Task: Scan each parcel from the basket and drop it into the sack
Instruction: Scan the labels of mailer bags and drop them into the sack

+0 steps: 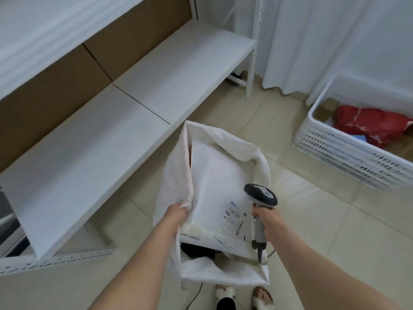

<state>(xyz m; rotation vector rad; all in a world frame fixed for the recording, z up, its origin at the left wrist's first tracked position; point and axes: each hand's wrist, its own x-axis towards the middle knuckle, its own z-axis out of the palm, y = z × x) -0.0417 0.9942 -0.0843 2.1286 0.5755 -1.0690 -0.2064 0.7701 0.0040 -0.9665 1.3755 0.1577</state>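
A white woven sack (174, 175) stands open on the floor in front of me. My left hand (176, 215) grips its near left rim and holds the mouth open. A large white mailer parcel (214, 189) with a printed label lies inside the sack's mouth, over darker parcels below. My right hand (266, 220) grips the handle of a grey barcode scanner (260, 195), whose head sits just right of the parcel's label. The white slatted basket (348, 153) stands at the right, with a red parcel (373, 124) and cardboard boxes in it.
A white metal shelf unit (125, 121) runs along the left, with brown cardboard behind it. White curtains (335, 41) hang at the back. The floor is beige tile. My sandalled feet (243, 296) and the scanner's cable (196, 294) are below the sack.
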